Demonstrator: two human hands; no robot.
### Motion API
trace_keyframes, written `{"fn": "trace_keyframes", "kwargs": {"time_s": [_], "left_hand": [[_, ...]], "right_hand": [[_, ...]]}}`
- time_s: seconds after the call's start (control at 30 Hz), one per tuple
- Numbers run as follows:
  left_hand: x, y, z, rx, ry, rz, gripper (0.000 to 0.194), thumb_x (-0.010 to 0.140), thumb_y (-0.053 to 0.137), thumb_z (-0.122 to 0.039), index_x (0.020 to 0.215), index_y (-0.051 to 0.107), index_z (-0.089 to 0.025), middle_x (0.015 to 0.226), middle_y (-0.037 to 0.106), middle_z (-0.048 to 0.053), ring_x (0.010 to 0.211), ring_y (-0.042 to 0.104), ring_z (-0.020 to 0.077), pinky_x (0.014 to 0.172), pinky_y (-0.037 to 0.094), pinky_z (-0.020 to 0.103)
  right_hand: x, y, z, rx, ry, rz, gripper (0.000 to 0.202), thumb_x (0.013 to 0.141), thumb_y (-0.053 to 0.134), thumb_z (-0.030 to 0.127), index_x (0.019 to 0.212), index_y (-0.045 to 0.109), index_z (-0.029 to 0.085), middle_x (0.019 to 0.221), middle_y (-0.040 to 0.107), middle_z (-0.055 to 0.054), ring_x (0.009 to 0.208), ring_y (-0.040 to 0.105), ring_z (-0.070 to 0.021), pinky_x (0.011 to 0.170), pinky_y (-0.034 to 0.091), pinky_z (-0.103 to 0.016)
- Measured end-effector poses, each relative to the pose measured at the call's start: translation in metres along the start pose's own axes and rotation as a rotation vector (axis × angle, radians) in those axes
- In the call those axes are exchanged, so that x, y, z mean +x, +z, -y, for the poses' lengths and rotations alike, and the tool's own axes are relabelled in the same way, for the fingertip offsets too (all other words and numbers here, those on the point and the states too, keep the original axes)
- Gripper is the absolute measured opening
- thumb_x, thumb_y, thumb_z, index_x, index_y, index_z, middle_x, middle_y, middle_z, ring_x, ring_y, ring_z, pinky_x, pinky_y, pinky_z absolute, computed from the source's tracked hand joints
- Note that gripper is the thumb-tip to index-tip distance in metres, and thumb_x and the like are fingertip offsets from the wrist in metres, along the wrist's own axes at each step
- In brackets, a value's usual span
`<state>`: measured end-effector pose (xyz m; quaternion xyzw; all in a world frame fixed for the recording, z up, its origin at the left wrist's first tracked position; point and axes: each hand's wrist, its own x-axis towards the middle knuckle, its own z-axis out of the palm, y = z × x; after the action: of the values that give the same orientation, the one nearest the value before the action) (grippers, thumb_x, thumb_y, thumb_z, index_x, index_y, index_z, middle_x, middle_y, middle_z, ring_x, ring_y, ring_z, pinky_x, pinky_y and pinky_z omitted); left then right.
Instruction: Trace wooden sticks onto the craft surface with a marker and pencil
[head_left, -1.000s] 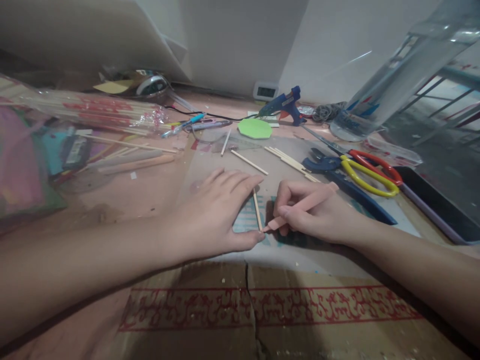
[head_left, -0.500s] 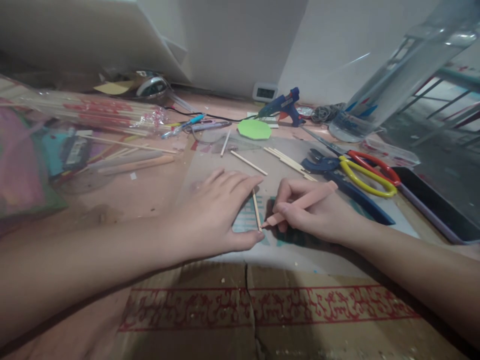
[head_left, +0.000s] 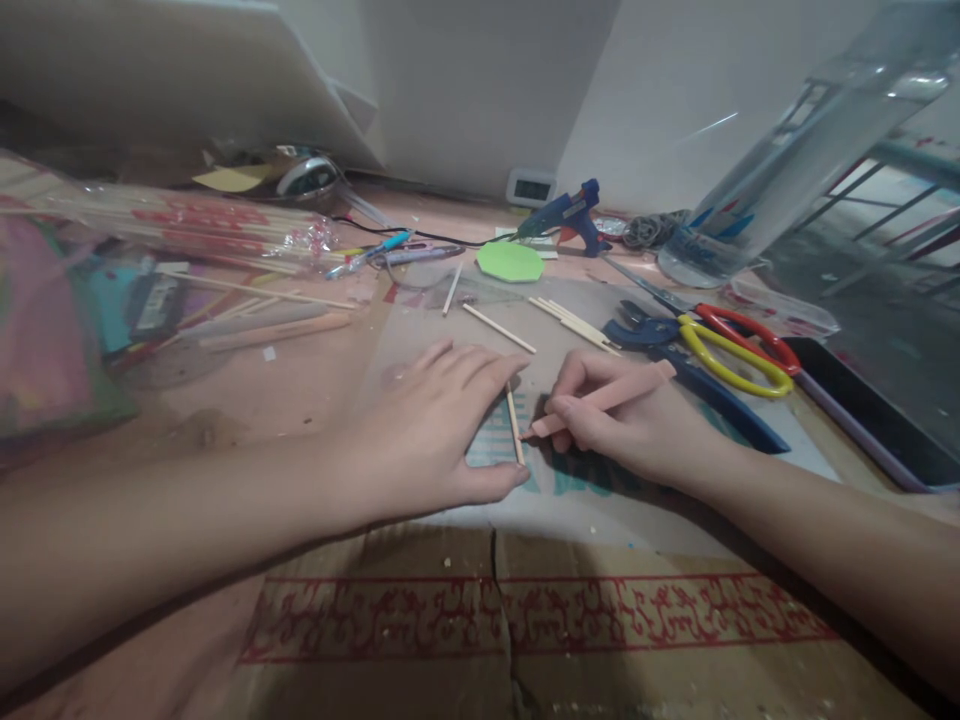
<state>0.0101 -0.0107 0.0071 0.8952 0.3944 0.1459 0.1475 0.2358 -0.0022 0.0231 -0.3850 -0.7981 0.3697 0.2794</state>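
Head view shows both hands low on a clear plastic sheet point(head_left: 420, 320) spread over the work surface. Her left hand point(head_left: 435, 430) lies flat, fingers spread and pressed down, gripping nothing; its index fingertip and thumb tip pin the two ends of a short wooden stick point(head_left: 514, 425) that lies nearly upright in the picture. That stick sits between the two hands, on a patch of teal printing under the sheet.

At 3 o'clock from the stick, the right hand point(head_left: 622, 425) is curled around a pink craft knife point(head_left: 600, 402), held like a pen, fingers closed on the barrel. Its tip touches the stick's side about midway along, or just beside it; the blade itself is too small to make out.

My reading is that this is the scoring or cutting step: stick held still, tool set against it. The next move calls for steady downward pressure with the left fingers kept clear of the tip, and the stick not allowed to roll.

Around 1 o'clock lie more cut sticks point(head_left: 574, 322); farther toward 2 o'clock, scissors point(head_left: 731, 345) with red and yellow handles. A blue glue gun point(head_left: 562, 212) and a green paper octagon point(head_left: 510, 261) sit at 12 o'clock. A bag of long skewers point(head_left: 187, 225) stretches off toward 10 o'clock.
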Motion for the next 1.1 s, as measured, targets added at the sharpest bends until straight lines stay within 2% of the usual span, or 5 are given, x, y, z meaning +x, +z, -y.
{"fn": "trace_keyframes", "kwargs": {"time_s": [0.2,0.4,0.6,0.9,1.1], "left_hand": [[0.0000,0.0018,0.0009,-0.018,-0.002,0.000,0.080,0.083,0.070,-0.050,0.148,0.043,-0.012,0.144,0.056,0.017,0.140,0.048,0.0348,0.126,0.022,0.058],[0.0005,0.0008,0.0000,-0.024,-0.010,-0.003,0.081,0.082,0.071,-0.049,0.149,0.043,-0.011,0.144,0.056,0.017,0.139,0.049,0.0353,0.126,0.023,0.058],[-0.0007,0.0016,0.0003,-0.026,-0.007,0.000,0.082,0.083,0.070,-0.049,0.150,0.042,-0.011,0.146,0.055,0.016,0.140,0.047,0.0376,0.124,0.024,0.060],[0.0002,0.0028,0.0014,-0.044,-0.023,-0.011,0.083,0.081,0.072,-0.050,0.150,0.042,-0.015,0.146,0.055,0.015,0.141,0.046,0.0371,0.124,0.026,0.061],[0.0007,0.0022,0.0017,-0.044,-0.009,-0.010,0.082,0.082,0.071,-0.049,0.150,0.040,-0.015,0.147,0.055,0.015,0.140,0.048,0.0358,0.125,0.024,0.060]], "right_hand": [[0.0028,0.0018,0.0037,-0.022,0.076,-0.084,0.025,0.096,0.061,0.027,0.077,0.071,0.014,0.067,0.070,-0.004,0.055,0.065,-0.0117,0.045,0.046,-0.019],[0.0015,0.0008,0.0041,-0.019,-0.005,0.010,0.030,0.093,0.060,0.024,0.065,0.067,0.017,0.069,0.071,-0.005,0.059,0.068,-0.0137,0.050,0.051,-0.022],[0.0031,0.0042,0.0045,-0.062,0.047,-0.101,0.020,0.094,0.060,0.025,0.078,0.069,0.017,0.067,0.071,-0.004,0.056,0.067,-0.0138,0.049,0.051,-0.023],[0.0030,0.0021,0.0043,-0.045,0.021,-0.033,0.026,0.093,0.061,0.023,0.070,0.071,0.017,0.068,0.070,-0.004,0.056,0.067,-0.0132,0.048,0.051,-0.022],[0.0043,0.0041,0.0049,-0.075,0.055,-0.108,0.032,0.094,0.059,0.023,0.065,0.067,0.016,0.069,0.069,-0.004,0.054,0.064,-0.0099,0.045,0.047,-0.019]]}}
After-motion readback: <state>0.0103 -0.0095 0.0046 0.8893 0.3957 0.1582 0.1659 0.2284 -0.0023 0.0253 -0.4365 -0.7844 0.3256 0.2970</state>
